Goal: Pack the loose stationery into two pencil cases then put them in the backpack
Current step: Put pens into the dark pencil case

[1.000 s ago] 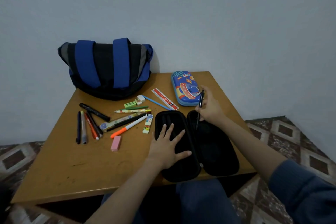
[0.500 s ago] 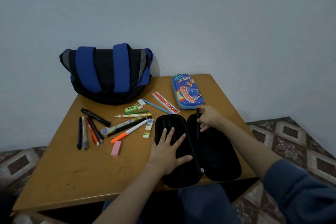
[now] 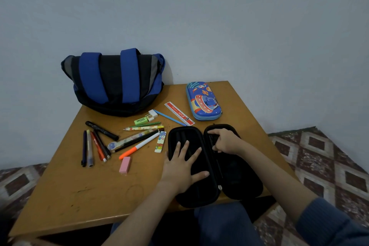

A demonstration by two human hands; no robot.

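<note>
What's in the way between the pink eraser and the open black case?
Nothing lies between the pink eraser and the black case, only bare table. But the left hand rests flat on the case's left half, covering part of it.

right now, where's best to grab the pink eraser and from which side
Likely pinch the pink eraser across its two long sides, coming straight down from above: it lies flat, apart from the pens, with bare table on both sides for fingertips.
</note>
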